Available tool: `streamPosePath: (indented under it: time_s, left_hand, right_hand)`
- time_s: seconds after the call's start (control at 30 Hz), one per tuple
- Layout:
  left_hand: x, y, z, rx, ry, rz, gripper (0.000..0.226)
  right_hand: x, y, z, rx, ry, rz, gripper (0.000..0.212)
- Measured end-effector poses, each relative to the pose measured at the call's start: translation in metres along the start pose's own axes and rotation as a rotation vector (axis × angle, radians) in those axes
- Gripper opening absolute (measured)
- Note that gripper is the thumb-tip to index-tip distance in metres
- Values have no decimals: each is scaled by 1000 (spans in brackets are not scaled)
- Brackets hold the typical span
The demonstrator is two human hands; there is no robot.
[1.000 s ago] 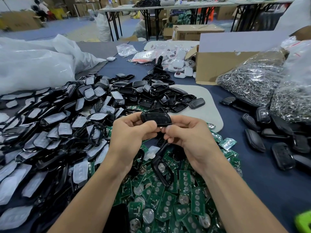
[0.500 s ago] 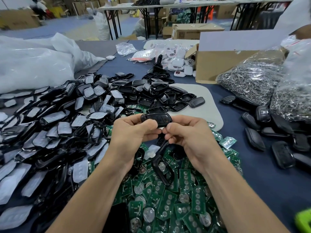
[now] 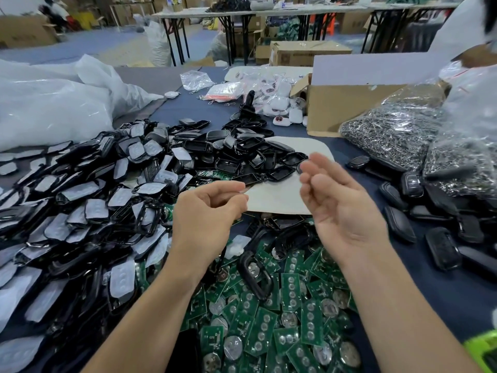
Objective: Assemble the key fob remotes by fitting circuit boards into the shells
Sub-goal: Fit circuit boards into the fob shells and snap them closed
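both hands are lifted over the table and hold nothing. the left hand has its fingers loosely curled around air; the right hand is spread, palm turned inward, fingers relaxed.

the job looks to be somewhere in its middle. a group of closed black fobs lies on the blue cloth well to the right, which reads as finished work. far more is left: a thick heap of green circuit boards sits right under the wrists, a pile of empty black shells lies beyond the hands partly on a white mat, and a large spread of shell halves with pale button pads fills the left side. a loose black frame rests on the boards. with nothing in hand, the next unit has likely not yet been picked up.

clear bags of metal key rings and a cardboard box stand at the back right.

no writing can be read: the print on the boards and the mark on a far carton are too small and blurred.
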State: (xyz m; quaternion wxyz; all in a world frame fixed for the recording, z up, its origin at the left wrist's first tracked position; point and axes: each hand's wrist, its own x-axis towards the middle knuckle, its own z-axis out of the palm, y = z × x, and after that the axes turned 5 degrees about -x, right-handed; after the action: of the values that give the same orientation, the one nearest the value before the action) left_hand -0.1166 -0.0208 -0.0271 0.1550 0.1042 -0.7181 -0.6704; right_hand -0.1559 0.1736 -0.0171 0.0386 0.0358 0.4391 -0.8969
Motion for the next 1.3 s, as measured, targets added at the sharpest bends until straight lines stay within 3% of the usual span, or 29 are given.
streamPosePath:
  time_s: [0.1, 0.17, 0.3, 0.43, 0.53, 0.63, 0.7, 0.77, 0.83, 0.87, 0.97, 1.03, 1.13, 1.3]
  left_hand:
    - [-4, 0, 0, 143, 63, 80, 25]
    - [-7, 2, 0, 256, 78, 124, 31]
    - [-11, 5, 2, 677, 38, 232, 47]
    - [-7, 1, 0, 919, -59, 216, 52]
    - [-3, -2, -4, 860, -117, 106, 51]
    - [-1, -4, -7, 809, -36, 76, 49]
    - [1, -6, -9, 771, 2, 109, 50]
    - [3, -5, -10, 687, 34, 133, 47]
    - [3, -4, -11, 610, 67, 132, 43]
    - [3, -4, -12, 570, 75, 131, 42]
    - [1, 0, -12, 423, 50, 142, 42]
    - [-1, 3, -11, 355, -23, 161, 43]
    - [-8, 4, -8, 322, -116, 222, 42]
    - [-4, 5, -11, 233, 33, 206, 56]
  right_hand:
    - [2, 13, 4, -743, 212, -152, 35]
    - [3, 21, 3, -1182, 175, -268, 47]
    - [16, 34, 5, -1591, -94, -240, 73]
    - [27, 43, 7, -1899, -205, -231, 65]
    - [28, 43, 8, -1842, -146, -292, 54]
    - [26, 42, 7, -1580, 90, -428, 30]
    - [30, 41, 7, -1633, 121, -465, 44]
    - [39, 36, 7, -1755, 5, -297, 71]
    - [47, 33, 6, -1820, -67, -148, 71]
    - [50, 34, 3, -1810, -68, -160, 67]
    - [45, 35, 1, -1632, 93, -357, 57]
    - [45, 33, -3, -1612, 221, -460, 66]
    - [53, 27, -6, -1802, 58, -275, 80]
    - [49, 32, -2, -1692, -26, -356, 31]
